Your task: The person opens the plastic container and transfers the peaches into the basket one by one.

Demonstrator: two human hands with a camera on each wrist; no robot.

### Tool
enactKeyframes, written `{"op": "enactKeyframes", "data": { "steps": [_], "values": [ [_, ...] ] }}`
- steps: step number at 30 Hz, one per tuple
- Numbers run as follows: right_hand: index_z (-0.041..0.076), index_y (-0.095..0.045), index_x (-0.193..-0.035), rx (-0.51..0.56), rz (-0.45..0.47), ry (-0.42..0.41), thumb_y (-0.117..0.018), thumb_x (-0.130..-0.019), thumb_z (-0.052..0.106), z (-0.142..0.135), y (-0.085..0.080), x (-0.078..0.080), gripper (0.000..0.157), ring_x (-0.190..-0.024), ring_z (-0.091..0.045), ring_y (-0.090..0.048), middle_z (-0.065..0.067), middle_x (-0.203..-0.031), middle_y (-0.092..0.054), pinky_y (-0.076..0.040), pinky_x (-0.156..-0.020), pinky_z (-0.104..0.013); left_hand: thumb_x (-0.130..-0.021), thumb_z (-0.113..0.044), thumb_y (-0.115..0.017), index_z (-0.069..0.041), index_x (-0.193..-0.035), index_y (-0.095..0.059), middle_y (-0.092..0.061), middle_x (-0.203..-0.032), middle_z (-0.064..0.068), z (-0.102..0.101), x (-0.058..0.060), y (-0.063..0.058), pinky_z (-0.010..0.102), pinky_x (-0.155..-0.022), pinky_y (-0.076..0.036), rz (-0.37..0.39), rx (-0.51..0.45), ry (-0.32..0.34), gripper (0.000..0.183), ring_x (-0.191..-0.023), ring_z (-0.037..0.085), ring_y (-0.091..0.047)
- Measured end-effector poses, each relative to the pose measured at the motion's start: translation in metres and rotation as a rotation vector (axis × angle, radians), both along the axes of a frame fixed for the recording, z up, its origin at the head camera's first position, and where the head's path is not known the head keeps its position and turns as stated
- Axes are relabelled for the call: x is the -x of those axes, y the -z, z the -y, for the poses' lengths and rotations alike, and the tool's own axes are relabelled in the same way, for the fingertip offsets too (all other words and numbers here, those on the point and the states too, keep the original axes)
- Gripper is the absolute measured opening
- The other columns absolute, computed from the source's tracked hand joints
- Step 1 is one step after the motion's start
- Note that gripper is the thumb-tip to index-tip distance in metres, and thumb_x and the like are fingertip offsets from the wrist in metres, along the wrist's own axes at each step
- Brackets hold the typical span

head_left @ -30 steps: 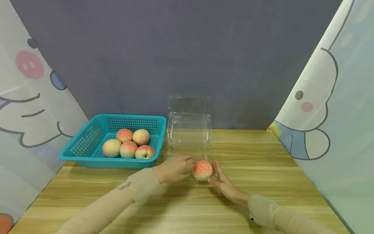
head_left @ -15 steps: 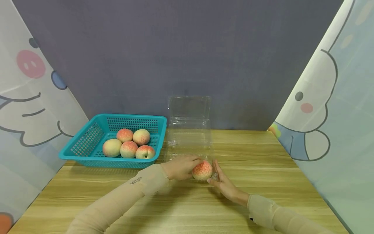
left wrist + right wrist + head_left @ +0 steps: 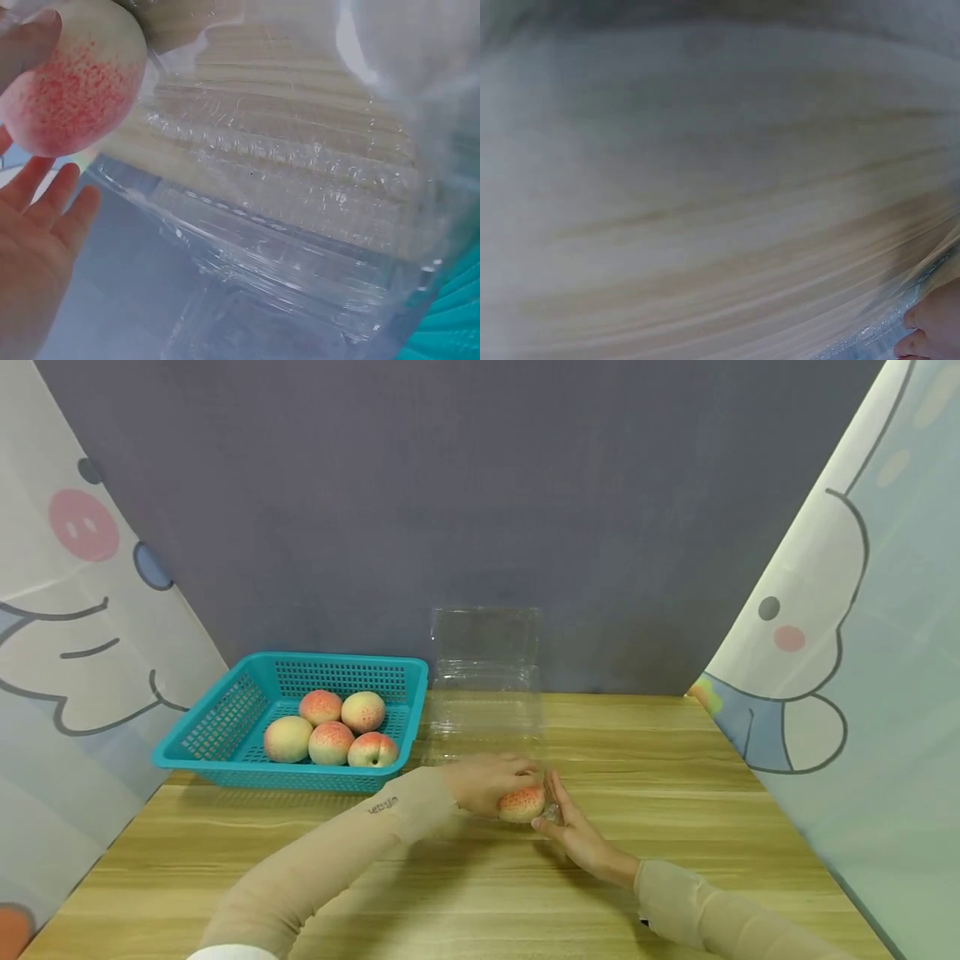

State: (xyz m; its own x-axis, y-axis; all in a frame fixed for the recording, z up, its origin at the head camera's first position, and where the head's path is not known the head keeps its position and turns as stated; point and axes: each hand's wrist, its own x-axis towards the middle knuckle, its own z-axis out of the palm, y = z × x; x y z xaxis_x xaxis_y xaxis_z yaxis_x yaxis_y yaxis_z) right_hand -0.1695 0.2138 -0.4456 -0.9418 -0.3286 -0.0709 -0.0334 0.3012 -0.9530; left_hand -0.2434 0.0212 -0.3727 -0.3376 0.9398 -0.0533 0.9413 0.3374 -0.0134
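Note:
In the head view a red-and-cream peach (image 3: 520,806) sits in the near right part of a clear plastic clamshell container (image 3: 487,702). My left hand (image 3: 489,783) reaches over it from the left and grips its top, hiding its upper part. The left wrist view shows the same peach (image 3: 79,82) with the fingers (image 3: 60,195) close to its edge and a thumb on it. My right hand (image 3: 577,839) holds the container's right side, thumb at the near corner, fingers along the far side. Only its edge (image 3: 934,326) appears in the right wrist view.
A teal mesh basket (image 3: 255,771) with several peaches (image 3: 330,743) stands to the left of the container. The container's raised lid (image 3: 486,631) stands near the grey back wall (image 3: 480,510). Printed side panels flank the wooden table (image 3: 637,777).
My left hand has moved right, from beside the peach to over its top. The lid's middle has shifted slightly. My right hand has kept its place.

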Motion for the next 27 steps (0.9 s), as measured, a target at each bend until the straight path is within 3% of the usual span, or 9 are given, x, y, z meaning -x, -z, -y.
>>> {"op": "enactKeyframes", "data": {
  "steps": [6,17,27],
  "values": [
    [0.01,0.016,-0.145,-0.003,0.012,-0.018,-0.051,-0.093,0.021,0.0,0.001,0.0,0.086,-0.14,-0.032,0.015,-0.008,-0.153,0.014,0.001,-0.109,-0.06,-0.078,-0.036,-0.07,-0.021,-0.138,-0.04,-0.042,-0.138,0.002,-0.012,0.004,0.006,0.033,-0.104,-0.039,-0.04,0.06,0.036,0.068,-0.13,0.019,-0.038],
    [0.009,0.017,-0.145,0.035,-0.004,-0.027,-0.049,-0.094,0.017,0.0,0.001,0.001,0.084,-0.14,-0.031,0.014,-0.006,-0.154,0.014,0.002,-0.108,-0.061,-0.077,-0.032,-0.072,-0.017,-0.14,-0.035,-0.04,-0.139,0.001,-0.023,0.008,0.009,0.031,-0.107,-0.035,0.009,0.159,-0.063,0.074,-0.129,0.018,-0.04],
    [0.009,0.017,-0.145,0.026,-0.024,-0.035,-0.048,-0.094,0.018,-0.001,0.002,0.001,0.083,-0.14,-0.031,0.011,-0.006,-0.154,0.012,0.002,-0.108,-0.061,-0.073,-0.032,-0.076,-0.02,-0.138,-0.033,-0.038,-0.138,0.001,-0.027,0.006,0.015,0.031,-0.105,-0.037,-0.043,0.187,-0.077,0.079,-0.126,0.018,-0.041]
  ]
}}
